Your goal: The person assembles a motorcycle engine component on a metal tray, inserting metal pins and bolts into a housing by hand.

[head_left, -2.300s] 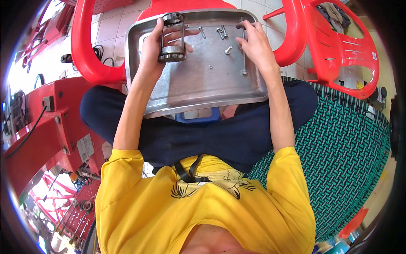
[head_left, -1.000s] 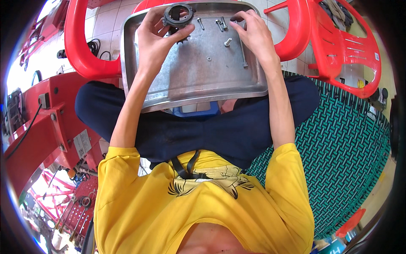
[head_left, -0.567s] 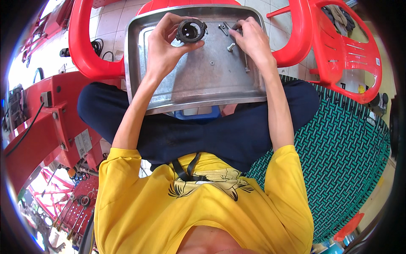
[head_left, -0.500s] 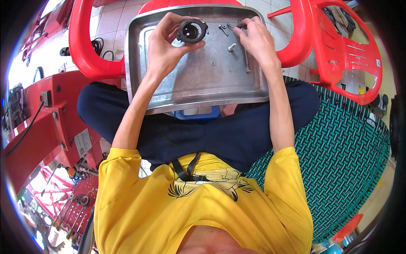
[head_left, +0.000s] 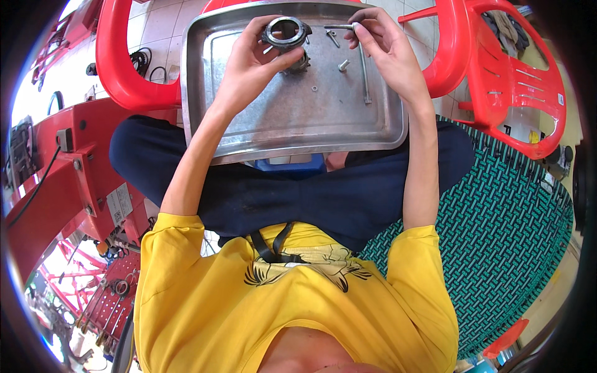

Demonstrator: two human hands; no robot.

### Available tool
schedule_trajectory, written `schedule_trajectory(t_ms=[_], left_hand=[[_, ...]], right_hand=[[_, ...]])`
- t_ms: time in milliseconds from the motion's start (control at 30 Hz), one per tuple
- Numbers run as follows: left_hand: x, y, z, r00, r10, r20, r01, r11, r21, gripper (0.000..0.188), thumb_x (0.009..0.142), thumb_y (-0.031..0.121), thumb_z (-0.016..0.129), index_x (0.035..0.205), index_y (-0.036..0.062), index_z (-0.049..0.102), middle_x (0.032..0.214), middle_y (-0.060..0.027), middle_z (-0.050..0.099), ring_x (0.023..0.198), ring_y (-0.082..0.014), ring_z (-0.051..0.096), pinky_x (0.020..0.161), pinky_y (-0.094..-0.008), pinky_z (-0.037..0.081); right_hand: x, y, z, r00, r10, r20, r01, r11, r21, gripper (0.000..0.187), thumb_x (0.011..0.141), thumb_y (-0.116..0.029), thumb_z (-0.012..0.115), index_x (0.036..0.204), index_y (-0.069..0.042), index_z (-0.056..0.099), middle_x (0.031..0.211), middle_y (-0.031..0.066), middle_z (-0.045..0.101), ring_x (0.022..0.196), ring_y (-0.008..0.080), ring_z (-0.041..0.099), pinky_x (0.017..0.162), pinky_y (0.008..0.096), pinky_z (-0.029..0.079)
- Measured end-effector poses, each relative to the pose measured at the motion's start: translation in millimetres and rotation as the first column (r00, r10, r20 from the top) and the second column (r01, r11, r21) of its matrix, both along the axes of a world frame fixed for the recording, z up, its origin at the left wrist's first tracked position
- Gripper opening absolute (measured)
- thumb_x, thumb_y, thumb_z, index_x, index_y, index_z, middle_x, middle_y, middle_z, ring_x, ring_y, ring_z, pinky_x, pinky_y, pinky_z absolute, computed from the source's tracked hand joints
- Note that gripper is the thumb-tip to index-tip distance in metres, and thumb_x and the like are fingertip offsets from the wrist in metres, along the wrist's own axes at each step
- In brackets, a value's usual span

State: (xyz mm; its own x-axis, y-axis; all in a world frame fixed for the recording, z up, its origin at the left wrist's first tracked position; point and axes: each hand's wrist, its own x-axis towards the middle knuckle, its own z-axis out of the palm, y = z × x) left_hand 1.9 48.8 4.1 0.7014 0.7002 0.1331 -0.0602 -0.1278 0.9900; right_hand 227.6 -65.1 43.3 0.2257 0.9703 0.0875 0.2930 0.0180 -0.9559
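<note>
Head view: your left hand is gripping the ring-shaped metal part at twelve o'clock over the steel tray, as a moment ago. Your right hand is now pinching a bent hex key, lifted since then.

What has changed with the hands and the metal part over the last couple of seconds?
The left hand has kept hold of the round metal part and turned it from lying on its side to showing its open ring end up. The right hand, earlier resting among the loose pieces, has now pinched the end of a thin metal rod. The metal tray still sits on the lap, with a long bolt lying in it.
</note>
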Motion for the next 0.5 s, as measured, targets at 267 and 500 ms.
schedule_trajectory(t_ms=[267,500], left_hand=[[2.6,-3.3,-0.7,1.0,-0.014,-0.013,0.015,0.998,0.055,0.058,0.083,0.004,0.081,0.133,0.0037,0.052,0.123,-0.0097,0.061,0.12,-0.0196,0.06,0.111,-0.0373,0.048],[2.3,-3.4,-1.7,0.999,-0.033,0.012,0.033,0.999,-0.007,0.058,0.081,-0.001,0.08,0.132,0.0009,0.053,0.126,-0.0094,0.059,0.119,-0.0185,0.058,0.108,-0.0347,0.049]], right_hand=[[-12.0,4.7,-2.7,0.99,0.0,-0.14,-0.009,0.998,-0.068,0.01,0.104,-0.008,0.053,0.113,-0.003,0.053,0.096,0.0041,0.062,0.087,0.0114,0.064,0.076,0.0261,0.052],[-13.0,4.4,-7.4,0.998,0.022,-0.066,-0.024,0.999,-0.028,0.018,0.105,-0.017,0.055,0.116,-0.003,0.057,0.099,0.008,0.073,0.091,0.0142,0.069,0.078,0.0269,0.052]])
